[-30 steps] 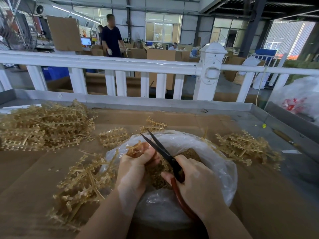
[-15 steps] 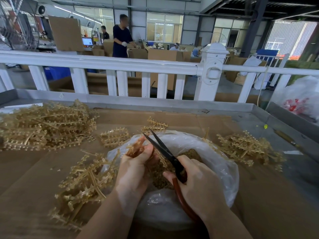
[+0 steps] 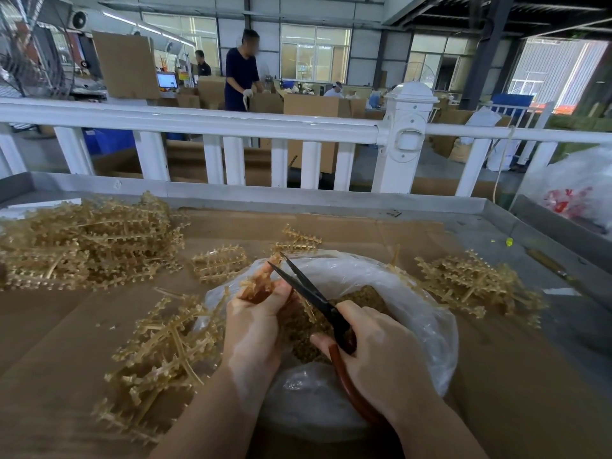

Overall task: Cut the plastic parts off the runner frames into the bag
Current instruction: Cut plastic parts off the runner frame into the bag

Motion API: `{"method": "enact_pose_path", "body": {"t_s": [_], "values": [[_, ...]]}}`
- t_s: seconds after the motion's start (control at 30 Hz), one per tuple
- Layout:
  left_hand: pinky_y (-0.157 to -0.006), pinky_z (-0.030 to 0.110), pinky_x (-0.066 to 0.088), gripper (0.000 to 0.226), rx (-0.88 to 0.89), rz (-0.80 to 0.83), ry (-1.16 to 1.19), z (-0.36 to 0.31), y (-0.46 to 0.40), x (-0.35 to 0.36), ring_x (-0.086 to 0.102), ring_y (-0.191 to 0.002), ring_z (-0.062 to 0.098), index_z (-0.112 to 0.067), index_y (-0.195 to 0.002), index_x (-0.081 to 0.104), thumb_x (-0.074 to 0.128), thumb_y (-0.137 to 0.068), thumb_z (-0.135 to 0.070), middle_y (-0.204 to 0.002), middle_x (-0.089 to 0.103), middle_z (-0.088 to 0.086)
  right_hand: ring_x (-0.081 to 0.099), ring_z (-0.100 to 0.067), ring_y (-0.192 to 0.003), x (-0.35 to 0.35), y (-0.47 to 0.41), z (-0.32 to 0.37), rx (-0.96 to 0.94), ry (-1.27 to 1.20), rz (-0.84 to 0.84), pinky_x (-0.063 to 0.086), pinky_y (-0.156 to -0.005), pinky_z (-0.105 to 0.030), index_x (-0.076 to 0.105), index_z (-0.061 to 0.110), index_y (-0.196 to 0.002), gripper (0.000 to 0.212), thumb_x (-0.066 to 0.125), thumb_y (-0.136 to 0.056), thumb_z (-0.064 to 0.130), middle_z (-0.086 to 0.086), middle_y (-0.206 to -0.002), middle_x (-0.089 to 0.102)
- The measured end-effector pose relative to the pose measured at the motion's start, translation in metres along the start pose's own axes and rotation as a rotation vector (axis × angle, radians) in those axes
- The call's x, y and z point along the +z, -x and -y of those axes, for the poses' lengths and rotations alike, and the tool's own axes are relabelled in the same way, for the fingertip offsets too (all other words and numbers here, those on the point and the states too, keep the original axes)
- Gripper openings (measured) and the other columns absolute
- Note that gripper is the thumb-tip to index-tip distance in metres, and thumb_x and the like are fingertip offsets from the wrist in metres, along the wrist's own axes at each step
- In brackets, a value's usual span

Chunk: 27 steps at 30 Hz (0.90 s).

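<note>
Left hand (image 3: 255,323) pinching spiky amber runner frame (image 3: 261,286), right hand (image 3: 381,352) gripping scissors (image 3: 308,293) — blades parted

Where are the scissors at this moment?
In the head view, the scissors are at lower centre, gripped by the right hand above the open plastic bag, blades beside the left hand.

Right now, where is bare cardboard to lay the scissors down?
Bare brown cardboard lies right of the clear plastic bag, below the right-hand heap of tan runner frames. Another strip lies far left, under the big pile. Crowded: frames left of the bag.
</note>
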<state>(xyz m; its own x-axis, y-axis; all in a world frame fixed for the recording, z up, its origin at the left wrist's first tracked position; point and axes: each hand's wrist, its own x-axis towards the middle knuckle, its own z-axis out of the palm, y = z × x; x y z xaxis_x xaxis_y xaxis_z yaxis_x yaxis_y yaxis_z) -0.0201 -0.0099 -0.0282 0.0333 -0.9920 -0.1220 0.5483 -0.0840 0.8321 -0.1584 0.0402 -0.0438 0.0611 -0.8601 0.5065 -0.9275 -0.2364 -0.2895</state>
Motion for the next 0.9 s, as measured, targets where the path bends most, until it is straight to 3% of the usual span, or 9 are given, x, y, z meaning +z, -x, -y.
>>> {"method": "enact_pose_path", "body": {"t_s": [0.1, 0.23, 0.4, 0.5, 0.67, 0.73, 0.9], "values": [[-0.087, 0.052, 0.053, 0.03, 0.01, -0.008, -0.008, -0.0004, 0.0012, 0.001, 0.068, -0.095, 0.038, -0.019, -0.08, 0.078, 0.058, -0.087, 0.002, -0.096, 0.072, 0.021, 0.053, -0.004, -0.066, 0.0001, -0.0006, -0.0002, -0.005, 0.001, -0.003, 0.046, -0.059, -0.018, 0.058, 0.031, -0.089, 0.043, 0.036, -0.082, 0.067, 0.011, -0.071, 0.058], [-0.079, 0.046, 0.056, 0.021, 0.004, -0.022, -0.032, 0.0026, 0.0017, 0.0018, 0.07, -0.09, 0.036, -0.007, -0.103, 0.069, 0.059, -0.086, 0.002, -0.091, 0.073, 0.018, 0.055, -0.006, -0.065, 0.0009, -0.0016, 0.0003, -0.004, -0.01, -0.007, 0.048, -0.059, -0.022, 0.059, 0.029, -0.088, 0.045, 0.035, -0.082, 0.067, 0.011, -0.07, 0.059], [-0.087, 0.052, 0.054, 0.033, 0.0, -0.006, -0.03, 0.0039, 0.0034, 0.0021, 0.065, -0.096, 0.04, -0.007, -0.117, 0.065, 0.06, -0.086, 0.002, -0.095, 0.071, 0.021, 0.052, -0.006, -0.059, 0.0005, -0.0018, 0.0013, -0.003, -0.024, -0.033, 0.043, -0.054, -0.02, 0.057, 0.028, -0.083, 0.037, 0.042, -0.082, 0.062, 0.011, -0.065, 0.056], [-0.086, 0.047, 0.054, 0.035, -0.007, 0.021, -0.014, 0.0048, 0.0029, 0.0015, 0.064, -0.093, 0.036, -0.006, -0.12, 0.064, 0.06, -0.085, 0.0, -0.096, 0.07, 0.021, 0.051, -0.005, -0.055, 0.0006, -0.0024, 0.0031, -0.006, -0.044, -0.058, 0.038, -0.051, -0.016, 0.059, 0.025, -0.082, 0.035, 0.047, -0.082, 0.058, 0.01, -0.063, 0.057], [-0.094, 0.052, 0.05, 0.038, -0.035, 0.04, 0.038, 0.0062, 0.0015, -0.0006, 0.06, -0.109, 0.044, -0.008, -0.121, 0.063, 0.06, -0.084, -0.001, -0.11, 0.066, 0.027, 0.052, -0.005, -0.057, 0.0009, -0.0014, 0.0028, -0.005, -0.073, -0.047, 0.037, -0.053, -0.014, 0.059, 0.025, -0.083, 0.036, 0.047, -0.083, 0.059, 0.01, -0.065, 0.058], [-0.092, 0.049, 0.052, 0.039, -0.04, 0.054, 0.047, 0.0066, 0.0015, -0.0013, 0.063, -0.105, 0.041, -0.009, -0.122, 0.064, 0.06, -0.084, -0.001, -0.106, 0.068, 0.024, 0.052, -0.004, -0.059, 0.0013, -0.0005, 0.0021, -0.002, -0.063, -0.047, 0.038, -0.054, -0.014, 0.059, 0.027, -0.084, 0.034, 0.049, -0.083, 0.06, 0.011, -0.066, 0.058], [-0.069, 0.032, 0.058, 0.043, -0.037, 0.096, 0.042, 0.0084, 0.0022, -0.0012, 0.065, -0.074, 0.024, -0.009, -0.114, 0.066, 0.066, -0.071, -0.007, -0.079, 0.068, 0.013, 0.049, -0.002, -0.058, 0.0007, -0.0015, 0.004, 0.002, -0.056, -0.099, 0.032, -0.054, -0.009, 0.06, 0.026, -0.083, 0.033, 0.05, -0.083, 0.058, 0.013, -0.065, 0.056]]}}
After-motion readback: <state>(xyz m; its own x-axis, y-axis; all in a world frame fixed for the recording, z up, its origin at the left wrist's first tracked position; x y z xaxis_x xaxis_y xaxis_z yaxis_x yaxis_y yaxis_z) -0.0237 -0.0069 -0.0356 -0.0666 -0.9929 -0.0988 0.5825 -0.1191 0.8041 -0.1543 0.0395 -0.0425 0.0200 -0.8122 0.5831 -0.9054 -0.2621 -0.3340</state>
